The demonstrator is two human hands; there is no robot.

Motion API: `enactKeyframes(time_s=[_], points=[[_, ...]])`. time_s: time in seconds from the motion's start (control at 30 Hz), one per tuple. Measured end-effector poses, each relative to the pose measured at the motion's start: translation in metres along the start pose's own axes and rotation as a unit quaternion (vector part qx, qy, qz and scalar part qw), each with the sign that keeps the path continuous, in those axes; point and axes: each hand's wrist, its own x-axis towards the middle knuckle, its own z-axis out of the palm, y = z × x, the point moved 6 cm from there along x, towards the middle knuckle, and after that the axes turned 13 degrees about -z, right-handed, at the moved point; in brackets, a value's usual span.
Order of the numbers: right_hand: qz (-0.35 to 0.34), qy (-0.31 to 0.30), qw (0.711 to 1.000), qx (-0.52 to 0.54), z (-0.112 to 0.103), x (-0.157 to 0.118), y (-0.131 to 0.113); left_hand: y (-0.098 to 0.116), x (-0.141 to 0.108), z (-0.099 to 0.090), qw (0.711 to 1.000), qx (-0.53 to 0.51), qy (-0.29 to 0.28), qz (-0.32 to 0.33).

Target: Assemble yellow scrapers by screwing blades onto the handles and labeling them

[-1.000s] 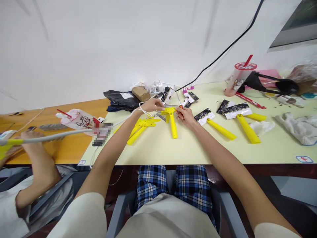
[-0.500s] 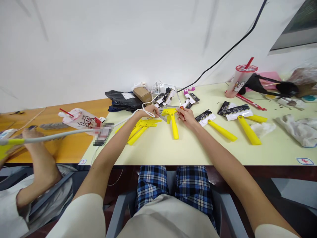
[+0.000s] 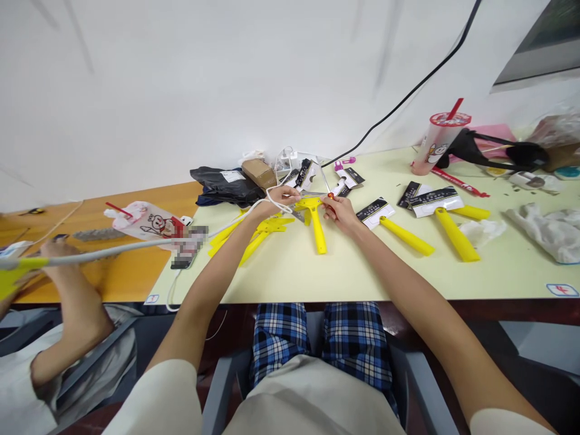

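Note:
My right hand (image 3: 339, 214) grips a thin screwdriver (image 3: 324, 180) with a red handle, its steel shaft pointing away from me. My left hand (image 3: 281, 195) reaches to the steel blade (image 3: 310, 194) of a yellow plastic scraper (image 3: 316, 231) and appears to pinch it, with a white cable (image 3: 272, 199) looped about the hand. The scraper lies between my hands, handle towards me. Its fixing at the blade is partly hidden by my fingers. More yellow scrapers (image 3: 254, 235) lie in a heap beneath my left forearm.
Carded yellow scrapers (image 3: 457, 234) and black-and-white cards (image 3: 303, 174) lie on the pale table (image 3: 362, 278). A co-worker's hand (image 3: 57, 254) holds a yellow tool at left, on an orange table (image 3: 131, 272). A plastic cup (image 3: 437, 145) and dark bags stand behind.
My left hand has moved forward and right, closer to the scraper's blade, bringing the cable with it. The screwdriver stays in my right hand. The yellow heap has shifted slightly.

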Motion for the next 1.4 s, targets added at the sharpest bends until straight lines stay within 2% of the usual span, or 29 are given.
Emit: enactKeyframes(time_s=[0.1,0.2,0.3,0.57,0.73,1.03,1.23,1.4], points=[[0.0,-0.004,1.0,-0.004,0.0,-0.001,-0.001,0.005,-0.001,0.013,0.999,-0.023,-0.034,0.013],[0.0,-0.007,1.0,-0.007,0.0,-0.001,-0.002,0.004,0.002,0.02,0.996,-0.053,-0.073,-0.016],[-0.001,-0.011,1.0,-0.005,0.0,-0.001,-0.002,0.003,0.004,0.021,0.992,-0.085,-0.086,-0.031],[0.005,-0.026,1.0,0.002,0.003,-0.003,-0.003,-0.004,0.0,0.022,0.961,-0.202,-0.122,-0.142],[0.001,-0.028,1.0,0.01,0.003,-0.002,-0.002,-0.004,-0.005,0.022,0.952,-0.233,-0.101,-0.171],[-0.01,-0.022,0.999,0.024,0.0,0.0,-0.001,-0.002,-0.029,0.029,0.948,-0.28,-0.087,-0.127],[-0.014,-0.03,0.999,0.015,0.002,-0.001,-0.002,-0.007,-0.037,0.038,0.937,-0.331,-0.011,-0.114],[-0.007,-0.045,0.999,-0.008,0.007,-0.004,0.0,-0.01,-0.04,0.04,0.918,-0.386,0.024,-0.094]])
